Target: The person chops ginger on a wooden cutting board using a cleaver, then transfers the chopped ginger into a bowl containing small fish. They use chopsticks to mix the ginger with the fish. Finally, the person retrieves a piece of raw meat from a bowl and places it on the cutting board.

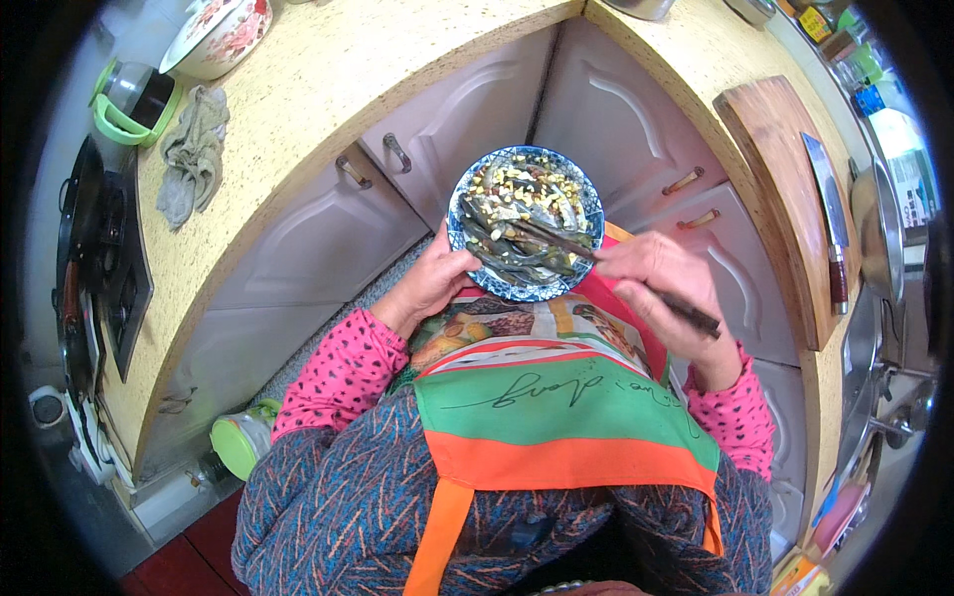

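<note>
My left hand [432, 277] grips the near left rim of a blue-and-white patterned plate [460, 195], with the thumb over the edge. The plate is held up in front of my apron [559, 398], above the floor. On it lie dark greyish strips of food [514, 262], which I cannot identify exactly. Chopped pale-yellow bits [528, 182], like minced garlic, and some reddish bits cover the far half. My right hand [659, 287] holds dark chopsticks [555, 240], their tips among the food near the plate's middle.
A corner countertop [313, 97] curves around me above cabinet doors [477, 97]. At right, a cleaver [829, 201] lies on a thick wooden cutting board [775, 156], with a metal basin [879, 231] beyond. At left are a rag [194, 156], glass pot [138, 100], floral enamel pot [220, 37] and stove [123, 261].
</note>
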### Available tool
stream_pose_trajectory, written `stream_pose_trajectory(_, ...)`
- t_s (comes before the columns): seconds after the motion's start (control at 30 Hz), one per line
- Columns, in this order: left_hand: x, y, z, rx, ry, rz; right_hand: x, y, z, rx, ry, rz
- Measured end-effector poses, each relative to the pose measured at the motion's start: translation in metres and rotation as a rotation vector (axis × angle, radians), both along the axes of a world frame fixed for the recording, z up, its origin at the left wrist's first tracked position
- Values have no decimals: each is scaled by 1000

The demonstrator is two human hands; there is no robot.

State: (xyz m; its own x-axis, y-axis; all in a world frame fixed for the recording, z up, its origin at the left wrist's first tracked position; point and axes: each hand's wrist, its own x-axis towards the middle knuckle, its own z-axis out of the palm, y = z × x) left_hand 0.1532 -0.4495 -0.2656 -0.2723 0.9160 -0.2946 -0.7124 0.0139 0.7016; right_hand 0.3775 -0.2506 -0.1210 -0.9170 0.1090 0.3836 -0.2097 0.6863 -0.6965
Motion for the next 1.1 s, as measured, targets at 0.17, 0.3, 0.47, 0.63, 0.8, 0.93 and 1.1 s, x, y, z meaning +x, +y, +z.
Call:
stream_pose_trajectory(0.17,-3,0,6,6,35,-83,-28,33,13,-182,-81,-173)
stream_pose_trajectory(0.3,-1,-4,-1,10,16,-113,-30,51,16,-303,-212,-278)
stream_pose_trajectory(0.47,-1,-5,-7,72,-80,-11,-4,44,8,-58,-223,-304)
stream_pose_trajectory(0.63,0,-1,-8,70,-98,54,13,5,3,3,-18,-219)
stream_pose_trajectory(0.8,-1,1,-7,85,-77,63,12,0,0,10,37,-340)
stream_pose_trajectory(0.93,2,0,-2,64,-29,66,-2,9,-19,-138,-7,-465)
stream_pose_trajectory(1.1,5,1,6,47,7,23,-20,5,-47,-270,67,-302)
